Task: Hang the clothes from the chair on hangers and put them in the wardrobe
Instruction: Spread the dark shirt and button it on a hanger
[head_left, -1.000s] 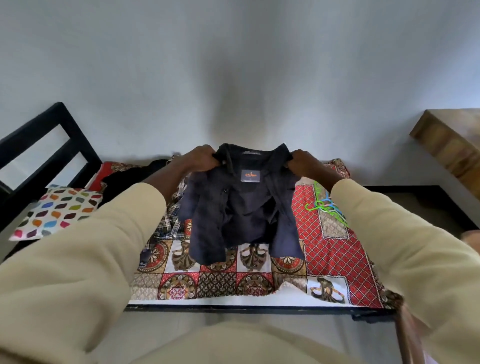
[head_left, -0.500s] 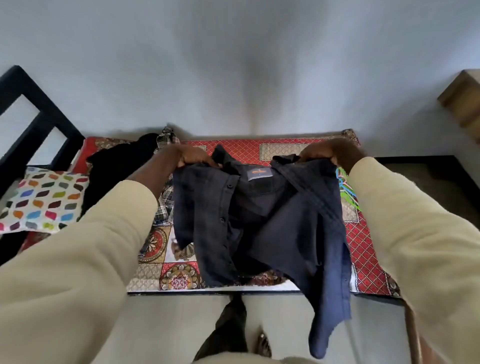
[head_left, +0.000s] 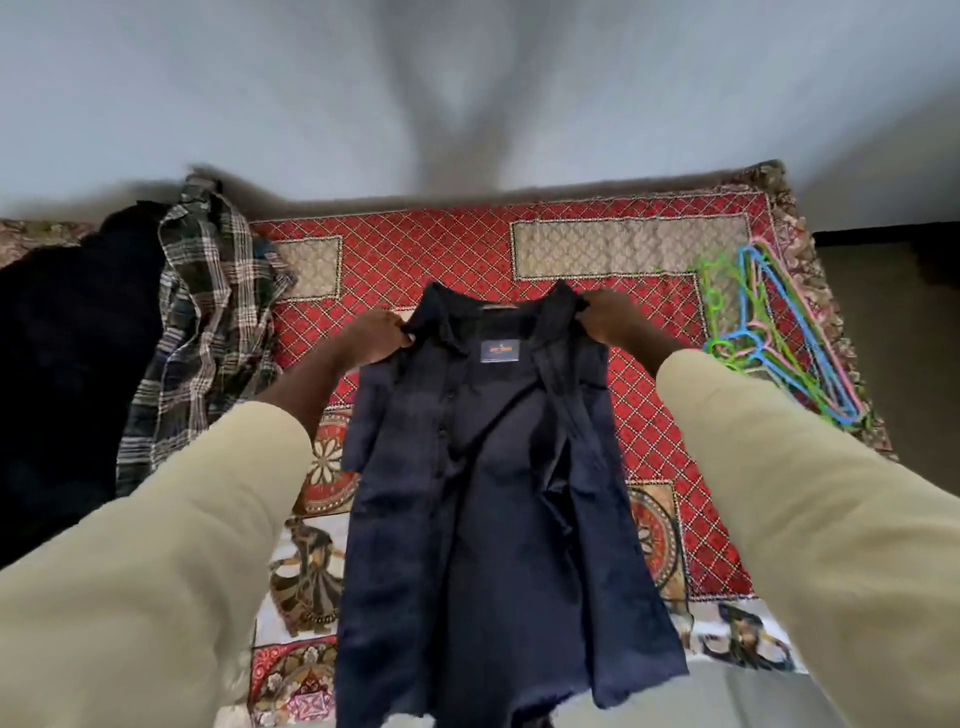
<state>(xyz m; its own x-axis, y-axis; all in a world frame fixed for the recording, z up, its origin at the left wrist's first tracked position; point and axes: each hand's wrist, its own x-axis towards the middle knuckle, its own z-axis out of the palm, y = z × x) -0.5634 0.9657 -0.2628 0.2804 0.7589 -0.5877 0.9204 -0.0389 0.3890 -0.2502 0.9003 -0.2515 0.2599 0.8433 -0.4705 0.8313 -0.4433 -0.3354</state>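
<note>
- Now both hands up at the collar of a dark navy shirt (head_left: 488, 499), held open-fronted over a patterned bed cover (head_left: 467, 249).
- Left hand (head_left: 376, 338): fingers curled, pinching the collar's left end at the shoulder seam.
- Right hand (head_left: 610, 317): fingers curled likewise, pinching the collar's right end, slightly farther from the camera than the left.
- Shirt: spread between the two grips, inside facing up, small blue label visible below the collar, button placket running down left of centre; lower hem draped past the near edge of the bed.
- Cream sleeves (head_left: 810, 509) reaching in from both lower corners.
- Plaid shirt (head_left: 208, 312): crumpled at the left of the cover, against a heap of black clothing (head_left: 72, 364) farther left; apart from the navy shirt.
- Plastic hangers (head_left: 774, 322): a loose bunch in green, blue and pink, lying at the right end of the cover, near the right hand but not touched.
- Pale wall (head_left: 467, 78) behind the bed, with a soft shadow at its centre.
</note>
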